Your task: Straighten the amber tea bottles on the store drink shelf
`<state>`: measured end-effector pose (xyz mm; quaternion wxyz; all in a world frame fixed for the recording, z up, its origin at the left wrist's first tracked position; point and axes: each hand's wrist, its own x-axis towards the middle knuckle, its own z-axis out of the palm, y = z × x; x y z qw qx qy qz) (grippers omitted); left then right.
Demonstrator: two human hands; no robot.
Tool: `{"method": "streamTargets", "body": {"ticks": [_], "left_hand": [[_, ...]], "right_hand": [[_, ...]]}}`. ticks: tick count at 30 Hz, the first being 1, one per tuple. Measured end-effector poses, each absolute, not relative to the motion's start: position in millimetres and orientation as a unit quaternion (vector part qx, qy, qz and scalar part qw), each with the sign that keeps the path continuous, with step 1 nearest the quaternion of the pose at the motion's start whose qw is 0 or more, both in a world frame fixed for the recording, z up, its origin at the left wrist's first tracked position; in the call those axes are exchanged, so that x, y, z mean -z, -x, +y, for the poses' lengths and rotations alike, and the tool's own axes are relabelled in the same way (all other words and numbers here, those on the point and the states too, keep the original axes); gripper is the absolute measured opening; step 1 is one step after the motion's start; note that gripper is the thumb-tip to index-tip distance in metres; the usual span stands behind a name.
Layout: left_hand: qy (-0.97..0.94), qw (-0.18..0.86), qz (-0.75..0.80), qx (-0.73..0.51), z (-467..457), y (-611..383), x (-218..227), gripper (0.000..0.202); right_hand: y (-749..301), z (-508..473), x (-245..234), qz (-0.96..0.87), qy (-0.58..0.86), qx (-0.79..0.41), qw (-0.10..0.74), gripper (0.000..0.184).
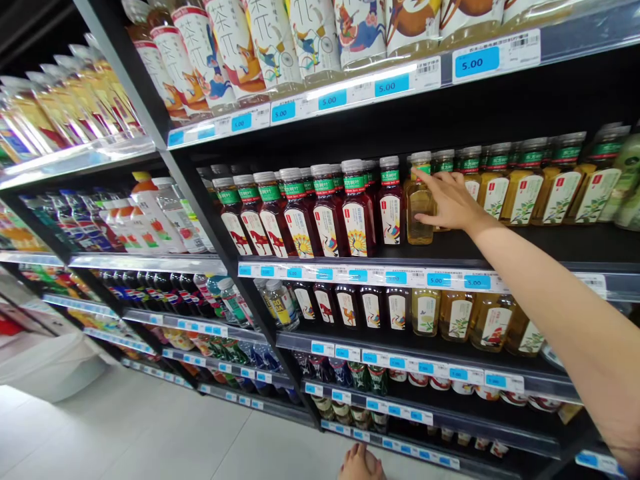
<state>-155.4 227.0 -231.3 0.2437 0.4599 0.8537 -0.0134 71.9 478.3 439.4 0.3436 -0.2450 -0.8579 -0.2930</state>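
Reaching right hand [450, 200] to yellow tea bottle [419, 207] standing at shelf front beside red bottles [325, 213]; fingers loosely spread against its side, not closed. Bottle not yet lifted. Left hand [361, 465] low, grip unclear.

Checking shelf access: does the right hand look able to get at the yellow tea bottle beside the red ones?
Probably yes: the right hand already rests on the yellow tea bottle at the shelf front, nothing between them.
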Motion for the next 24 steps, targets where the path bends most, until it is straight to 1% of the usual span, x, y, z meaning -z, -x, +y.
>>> {"method": "streamTargets", "body": {"ticks": [2, 4, 9, 13, 15, 18, 22, 24], "left_hand": [[-0.462, 0.244, 0.853, 0.012, 227, 156, 232, 0.073], [-0.462, 0.246, 0.852, 0.010, 227, 156, 233, 0.073], [-0.459, 0.249, 0.853, 0.003, 227, 157, 235, 0.073], [-0.459, 0.249, 0.853, -0.003, 226, 157, 233, 0.071], [-0.456, 0.248, 0.855, -0.003, 225, 157, 231, 0.072], [-0.456, 0.245, 0.856, 0.000, 224, 157, 230, 0.072], [-0.458, 0.234, 0.858, -0.004, 223, 156, 231, 0.070], [-0.456, 0.231, 0.859, -0.005, 223, 155, 230, 0.068]], "right_hand": [[-71, 479, -438, -0.867, 0.253, 0.251, 0.349, 0.100], [-70, 477, -438, -0.864, 0.271, 0.240, 0.350, 0.100], [-68, 471, -441, -0.806, 0.346, 0.323, 0.356, 0.099], [-72, 471, -443, -0.803, 0.343, 0.350, 0.339, 0.094], [-75, 473, -443, -0.814, 0.318, 0.358, 0.329, 0.090], [-77, 478, -443, -0.826, 0.294, 0.373, 0.304, 0.078], [-70, 487, -439, -0.808, 0.327, 0.416, 0.258, 0.066], [-65, 490, -436, -0.788, 0.349, 0.443, 0.247, 0.067]]}}
